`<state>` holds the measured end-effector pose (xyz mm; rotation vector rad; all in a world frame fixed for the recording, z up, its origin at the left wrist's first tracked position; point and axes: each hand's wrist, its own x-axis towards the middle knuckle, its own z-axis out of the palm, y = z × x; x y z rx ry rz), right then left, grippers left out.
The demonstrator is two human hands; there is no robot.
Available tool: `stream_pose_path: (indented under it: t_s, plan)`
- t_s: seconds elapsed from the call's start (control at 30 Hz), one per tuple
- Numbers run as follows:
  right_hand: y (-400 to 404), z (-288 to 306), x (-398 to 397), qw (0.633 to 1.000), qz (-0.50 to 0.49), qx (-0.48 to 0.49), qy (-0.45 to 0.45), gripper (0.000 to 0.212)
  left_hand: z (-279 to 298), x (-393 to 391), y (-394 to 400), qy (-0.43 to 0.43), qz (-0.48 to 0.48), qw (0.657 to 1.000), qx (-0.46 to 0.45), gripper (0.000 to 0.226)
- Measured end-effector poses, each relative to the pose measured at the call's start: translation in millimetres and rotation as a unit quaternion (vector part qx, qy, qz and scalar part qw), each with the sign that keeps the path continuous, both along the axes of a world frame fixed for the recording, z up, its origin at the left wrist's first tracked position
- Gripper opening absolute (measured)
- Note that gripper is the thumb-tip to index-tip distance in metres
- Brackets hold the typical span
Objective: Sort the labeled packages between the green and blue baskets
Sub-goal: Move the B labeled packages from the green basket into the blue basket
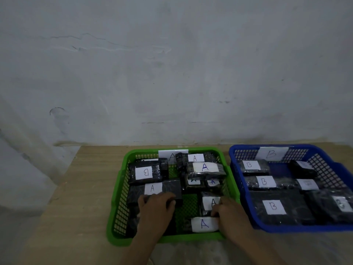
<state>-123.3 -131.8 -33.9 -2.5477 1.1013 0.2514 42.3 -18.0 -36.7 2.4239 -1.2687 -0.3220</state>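
A green basket [118,190] tagged A holds several black wrapped packages with white labels. Most read A; one at its back left reads B [144,172]. My left hand [155,209] grips the near edge of a long A package [152,188] in the basket's front left. My right hand [230,217] is at the front right; its fingers curl onto an upright A package [209,202], and a flat A package [203,224] lies just left of the hand. To the right, a blue basket [235,169] tagged B holds several B packages [274,206].
Both baskets stand side by side on a wooden table [76,207] against a grey wall [172,73]. The table's left edge runs diagonally at the left. Bare wood lies left of the green basket and in front of both baskets.
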Motion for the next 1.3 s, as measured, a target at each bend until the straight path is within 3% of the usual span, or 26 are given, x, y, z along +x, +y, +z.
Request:
stream_pose_path:
  t_s: [0.1, 0.2, 0.37, 0.47, 0.7, 0.83, 0.97, 1.1, 1.23, 1.3]
  plan:
    - [-2.5, 3.8, 7.5, 0.997, -0.017, 0.001, -0.070, 0.029, 5.1, 8.1, -3.5, -0.008, 0.067, 0.996, -0.064, 0.023]
    - [-3.8, 10.4, 22.0, 0.979, -0.020, 0.018, -0.201, 0.028, 9.4, 26.1, -2.2, 0.005, 0.105, 0.988, -0.112, 0.026]
    - [-3.0, 15.5, 68.5, 0.945, 0.016, 0.024, -0.327, 0.030, 11.1, 57.4, 0.9, -0.023, 0.165, 0.983, -0.079, 0.034]
    - [-8.1, 12.7, 100.1, 0.943, 0.038, 0.004, -0.332, 0.032, 8.0, 77.7, -2.9, -0.071, 0.165, 0.983, -0.045, 0.039]
    - [-16.7, -8.0, 162.2, 0.964, 0.042, 0.081, -0.249, 0.040, -7.2, 113.1, -26.5, -0.139, 0.043, 0.980, 0.134, 0.059]
    - [-20.0, -16.6, 180.3, 0.976, 0.035, 0.090, -0.196, 0.051, -7.0, 121.3, -33.8, -0.145, 0.042, 0.979, 0.137, 0.054]
    - [-17.3, -13.7, 185.5, 0.965, 0.010, 0.130, -0.229, 0.052, -3.9, 120.2, -29.8, -0.084, 0.057, 0.994, 0.032, 0.024]
    - [-14.6, 5.9, 173.8, 0.888, -0.055, 0.280, -0.360, 0.047, 8.3, 112.0, -25.1, 0.011, 0.105, 0.990, -0.094, 0.013]
    - [-12.3, 29.0, 155.1, 0.835, -0.082, 0.340, -0.425, 0.039, 28.4, 94.6, -25.6, 0.231, 0.097, 0.944, -0.213, 0.018]
    - [-11.5, 40.2, 142.2, 0.828, -0.066, 0.351, -0.432, 0.039, 40.1, 81.9, -23.9, 0.306, 0.075, 0.914, -0.254, 0.026]
